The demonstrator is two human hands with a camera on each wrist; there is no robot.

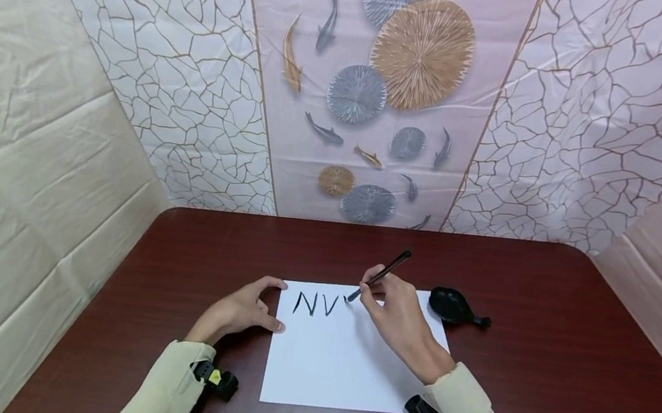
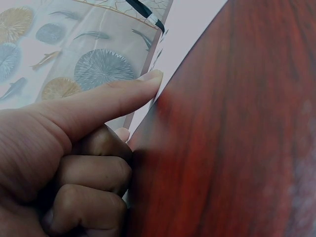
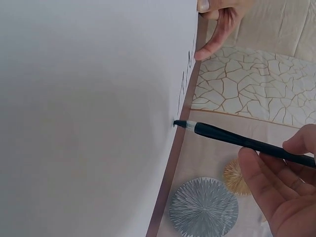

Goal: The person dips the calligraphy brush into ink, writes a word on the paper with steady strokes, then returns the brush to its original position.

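A white sheet of paper (image 1: 335,372) lies on the table. Along its top run dark brush strokes that read N (image 1: 304,303) and V (image 1: 328,305), followed by a short mark. My right hand (image 1: 397,311) pinches a slim black brush (image 3: 232,137) between thumb and fingers, the handle slanting up to the right. Its dark tip (image 3: 178,123) touches the paper at that short mark. At the sheet's upper left edge is my left hand (image 1: 240,309), thumb and index finger stretched out onto the paper. In the left wrist view its other fingers (image 2: 94,173) are curled under.
A small black dish with a stubby handle (image 1: 454,306) sits at the paper's upper right corner. The dark red-brown table (image 1: 174,270) has rounded far corners. Behind it hangs a patterned cloth (image 1: 289,146), and pale cloths (image 1: 28,197) flank both sides.
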